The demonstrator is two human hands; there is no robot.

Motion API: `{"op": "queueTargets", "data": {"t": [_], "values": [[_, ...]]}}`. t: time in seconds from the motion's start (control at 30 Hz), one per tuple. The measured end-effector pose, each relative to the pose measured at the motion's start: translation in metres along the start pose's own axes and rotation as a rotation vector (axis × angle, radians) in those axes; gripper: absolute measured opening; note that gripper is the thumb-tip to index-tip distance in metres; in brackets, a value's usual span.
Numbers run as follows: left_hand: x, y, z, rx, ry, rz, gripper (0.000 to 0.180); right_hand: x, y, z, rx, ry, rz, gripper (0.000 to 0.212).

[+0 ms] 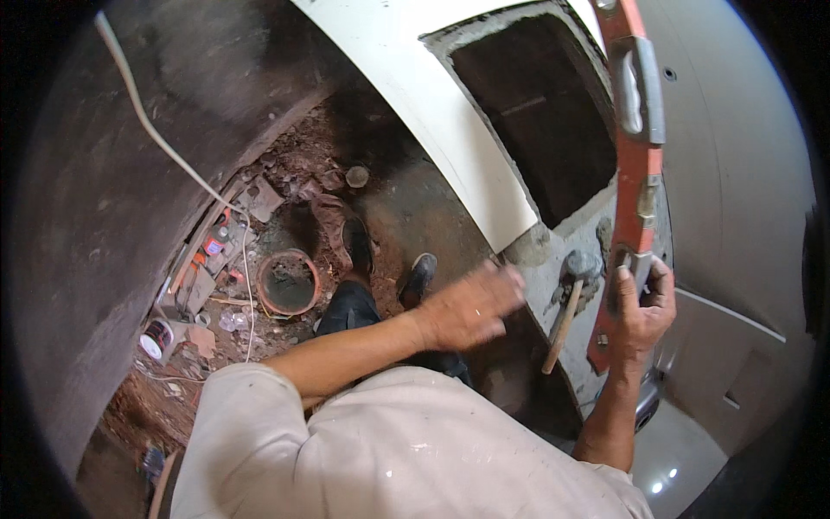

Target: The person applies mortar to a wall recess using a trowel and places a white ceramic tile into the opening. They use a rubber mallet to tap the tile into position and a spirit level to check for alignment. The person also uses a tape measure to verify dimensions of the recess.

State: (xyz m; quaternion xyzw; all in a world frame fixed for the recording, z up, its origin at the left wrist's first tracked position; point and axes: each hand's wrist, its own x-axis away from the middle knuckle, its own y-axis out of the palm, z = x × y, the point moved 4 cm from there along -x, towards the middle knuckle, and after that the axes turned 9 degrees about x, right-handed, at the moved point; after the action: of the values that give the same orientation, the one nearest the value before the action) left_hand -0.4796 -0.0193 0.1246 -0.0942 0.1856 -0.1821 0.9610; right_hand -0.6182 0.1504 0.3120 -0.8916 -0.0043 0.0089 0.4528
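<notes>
My right hand (644,318) is closed around the lower handle of a long orange-red spirit level (629,169), which stretches away from me along the right side of the countertop. My left hand (471,310) hovers beside the counter's near left edge, fingers stretched out and slightly blurred, with nothing in it. Between my hands, a mallet (565,327) with a wooden handle and dark grey head lies on the rough, mortar-covered part of the counter (538,298). Farther off, a white slab (462,164) borders a dark rectangular opening (540,108) edged with grey mortar.
A round bucket (316,290) of grey mortar stands on the dirt floor, left of my feet. Rubble, a bottle (218,240) and a white tub (156,339) lie along the dark wall (112,233). A pale cable (156,134) hangs down there. A light wall (735,164) stands at right.
</notes>
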Motion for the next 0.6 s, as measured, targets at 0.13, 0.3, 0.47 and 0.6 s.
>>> {"op": "queueTargets", "data": {"t": [0.13, 0.3, 0.47, 0.6], "values": [[0.064, -0.06, -0.056, -0.367, -0.451, 0.399, 0.048, -0.001, 0.061, -0.004, -0.035, -0.056, -0.136, 0.022], [0.205, -0.031, -0.082, -0.44, -0.896, 0.303, 0.049, -0.011, 0.146, -0.015, 0.025, -0.241, -0.239, 0.026], [0.291, 0.051, -0.073, -0.306, -1.177, 0.238, 0.052, -0.016, 0.188, -0.024, 0.075, -0.407, -0.227, 0.028], [0.308, 0.085, -0.074, -0.172, -1.257, 0.226, 0.052, -0.021, 0.206, -0.023, 0.099, -0.429, -0.249, 0.028]]}}
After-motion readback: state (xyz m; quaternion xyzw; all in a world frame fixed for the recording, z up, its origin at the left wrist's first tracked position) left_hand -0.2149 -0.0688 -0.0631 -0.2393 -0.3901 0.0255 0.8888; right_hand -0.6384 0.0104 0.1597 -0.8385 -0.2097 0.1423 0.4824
